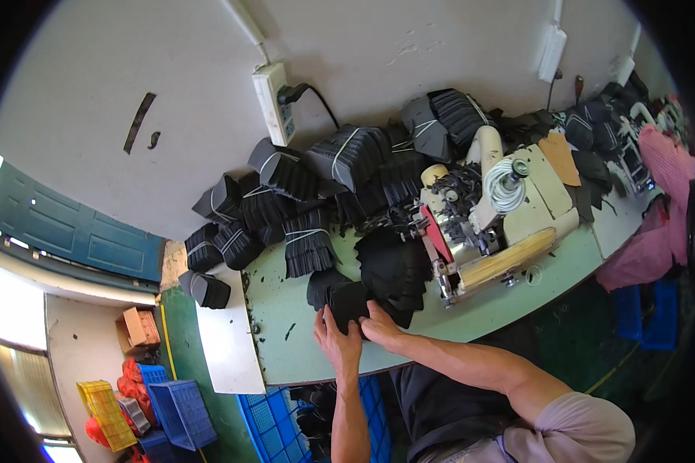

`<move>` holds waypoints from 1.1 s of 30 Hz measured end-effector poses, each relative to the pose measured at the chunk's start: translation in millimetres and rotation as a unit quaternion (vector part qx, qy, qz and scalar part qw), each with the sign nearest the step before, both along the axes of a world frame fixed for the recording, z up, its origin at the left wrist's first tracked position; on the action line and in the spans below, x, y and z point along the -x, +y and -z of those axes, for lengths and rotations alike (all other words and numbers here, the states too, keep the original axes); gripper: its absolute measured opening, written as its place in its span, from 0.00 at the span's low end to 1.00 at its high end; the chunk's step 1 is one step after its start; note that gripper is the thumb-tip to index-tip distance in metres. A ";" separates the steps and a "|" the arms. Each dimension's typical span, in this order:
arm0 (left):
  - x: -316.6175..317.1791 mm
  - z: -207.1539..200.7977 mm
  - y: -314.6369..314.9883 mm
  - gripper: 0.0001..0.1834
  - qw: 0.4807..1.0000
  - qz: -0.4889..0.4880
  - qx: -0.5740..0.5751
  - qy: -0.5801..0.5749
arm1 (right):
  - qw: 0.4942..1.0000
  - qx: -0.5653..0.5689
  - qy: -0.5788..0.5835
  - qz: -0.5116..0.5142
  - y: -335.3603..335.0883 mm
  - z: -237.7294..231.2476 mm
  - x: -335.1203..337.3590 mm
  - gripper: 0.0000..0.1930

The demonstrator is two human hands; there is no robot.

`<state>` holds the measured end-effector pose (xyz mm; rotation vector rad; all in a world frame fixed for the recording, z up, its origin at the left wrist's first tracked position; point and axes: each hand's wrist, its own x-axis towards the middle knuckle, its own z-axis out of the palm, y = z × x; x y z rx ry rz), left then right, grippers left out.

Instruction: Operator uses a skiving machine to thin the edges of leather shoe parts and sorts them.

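Near the front edge of the pale green worktable (282,347), my left hand (337,339) grips the lower left of a small black flat piece (350,301), perhaps a stack of them. My right hand (380,324) pinches its lower right corner, thumb and fingers closed. Another black stack (322,285) lies just beyond on the left, partly covered by the held one. To the right, a loose heap of black pieces (394,266) spreads toward a cream industrial machine (544,197) with a red part and a coil of white cord.
Tied bundles of black pieces (309,243) pile along the wall below a power strip (274,104). A blue crate (266,424) stands under the table edge. Pink cloth (660,208) hangs at the right. Yellow (106,413) and blue baskets (181,413) stand on the floor at left.
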<state>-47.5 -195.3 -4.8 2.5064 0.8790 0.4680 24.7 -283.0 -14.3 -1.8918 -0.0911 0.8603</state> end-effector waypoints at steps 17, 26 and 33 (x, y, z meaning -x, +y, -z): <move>-1.8 -72.2 -63.5 0.31 0.746 -0.092 0.603 -0.266 | 0.930 -0.292 0.224 -0.006 -96.6 -82.9 9.9 0.28; -48.2 -145.4 -126.8 0.52 0.545 0.212 0.738 -0.337 | 0.701 -0.495 0.509 0.066 -203.8 -135.4 3.4 0.20; -79.9 -151.5 -162.8 0.48 0.627 0.233 0.693 -0.270 | 0.784 -0.441 0.428 0.090 -237.0 -154.3 -12.4 0.26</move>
